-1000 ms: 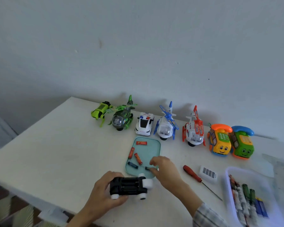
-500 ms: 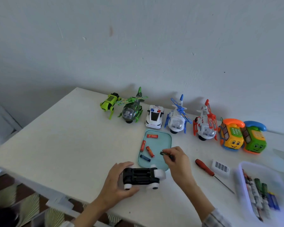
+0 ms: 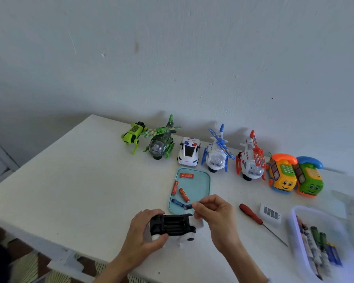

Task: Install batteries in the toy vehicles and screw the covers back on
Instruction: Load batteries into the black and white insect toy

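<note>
Battery to car, lower centre of frame
My left hand (image 3: 140, 231) grasps the light, rigid car (image 3: 172, 225); my right hand (image 3: 215, 211) pinches a small, slippery battery (image 3: 188, 206) by its end.

I seem to be in a plain room at home: a bare whitewashed wall (image 3: 172, 58) with scuffs, a white wooden counter (image 3: 70, 180) pushed against it, and a row of bright plastic toy vehicles (image 3: 217, 154) lined up along the back.
</note>
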Tool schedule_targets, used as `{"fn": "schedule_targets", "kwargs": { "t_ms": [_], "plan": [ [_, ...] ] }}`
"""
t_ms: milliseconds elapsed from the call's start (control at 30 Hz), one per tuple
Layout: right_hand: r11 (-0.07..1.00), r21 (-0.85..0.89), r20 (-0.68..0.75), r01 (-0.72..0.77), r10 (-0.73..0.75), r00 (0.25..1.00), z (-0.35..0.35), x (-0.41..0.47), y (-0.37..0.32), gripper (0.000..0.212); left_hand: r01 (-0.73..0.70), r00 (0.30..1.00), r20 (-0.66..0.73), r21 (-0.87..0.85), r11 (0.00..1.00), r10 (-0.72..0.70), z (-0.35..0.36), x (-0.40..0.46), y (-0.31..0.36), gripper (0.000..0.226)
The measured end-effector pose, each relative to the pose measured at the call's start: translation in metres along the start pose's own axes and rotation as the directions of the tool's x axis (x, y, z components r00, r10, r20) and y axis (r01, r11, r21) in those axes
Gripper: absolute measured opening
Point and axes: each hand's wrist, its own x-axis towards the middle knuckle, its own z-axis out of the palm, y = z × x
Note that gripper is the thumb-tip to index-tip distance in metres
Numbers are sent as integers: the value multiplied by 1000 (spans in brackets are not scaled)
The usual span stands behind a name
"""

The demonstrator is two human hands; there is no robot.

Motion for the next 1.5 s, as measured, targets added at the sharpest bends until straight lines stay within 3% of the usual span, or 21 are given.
{"fn": "schedule_targets", "kwargs": {
  "t_ms": [133, 300, 367, 433, 533, 600, 633, 700, 800, 1033, 1133, 1167, 1200, 1267, 1300, 1367, 1500],
  "plan": [
    [997, -77, -5, 14, -15, 1000, 7, -3, 1, 10, -1, 1000, -10, 7, 1000, 1, 0, 0, 0, 46],
    [934, -335, 78, 123, -102, 992, 24, -7, 4, 14, 4, 1000, -5, 13, 1000, -4, 1, 1, 0, 46],
    [859, -472, 152, 197, -141, 978, 30, -9, 9, 12, 7, 1000, -4, 13, 1000, -7, 1, 1, 0, 46],
    [704, -590, 306, 395, -258, 917, 33, -7, 15, 8, 3, 1000, 1, 17, 1000, -3, 1, 0, 0, 45],
    [342, -585, 622, 735, -392, 678, 33, 1, 21, 5, -17, 1000, 1, 20, 1000, 17, 1, 1, 1, 43],
    [38, -526, 802, 850, -312, 510, 33, 6, 21, 8, -21, 1000, -8, 16, 1000, 21, 1, 1, 2, 43],
    [-52, -500, 845, 864, -248, 474, 34, 8, 19, 17, -23, 1000, -12, 16, 1000, 23, 1, 2, 2, 43],
    [-128, -496, 863, 859, -183, 471, 33, 9, 18, 24, -28, 1000, -12, 19, 999, 29, 0, 2, 2, 44],
    [-112, -539, 838, 835, -165, 520, 29, 9, 18, 21, -33, 999, -3, 26, 999, 33, 0, 2, 3, 45],
    [110, -643, 755, 758, -75, 652, 10, 3, 19, 36, -20, 1000, -12, 35, 999, 20, 0, 2, 0, 46],
    [483, -678, 634, 554, 3, 773, 18, 12, 10, 30, -20, 1000, -13, 38, 999, 20, -1, 2, -3, 47],
    [576, -665, 573, 476, -15, 819, 20, 19, 8, 31, -19, 1000, -15, 38, 999, 19, -1, 3, -3, 47],
    [595, -667, 519, 448, -60, 852, 21, 27, 7, 30, -15, 1000, -19, 36, 999, 16, -1, 3, -3, 47],
    [491, -722, 513, 487, -92, 854, 24, 47, 7, 19, -6, 1000, -24, 31, 1000, 7, -1, 3, -2, 48],
    [394, -763, 543, 513, -41, 839, 27, 55, 8, 11, -3, 1000, -25, 31, 1000, 4, -2, 2, -1, 48],
    [216, -827, 548, 520, 100, 830, 33, 71, 14, 18, 5, 1000, -19, 33, 999, -4, -2, 1, 1, 49],
    [114, -862, 507, 495, 223, 832, 44, 87, 20, 30, 10, 1000, -5, 31, 999, -10, -2, 1, 2, 50]
  ]
}}
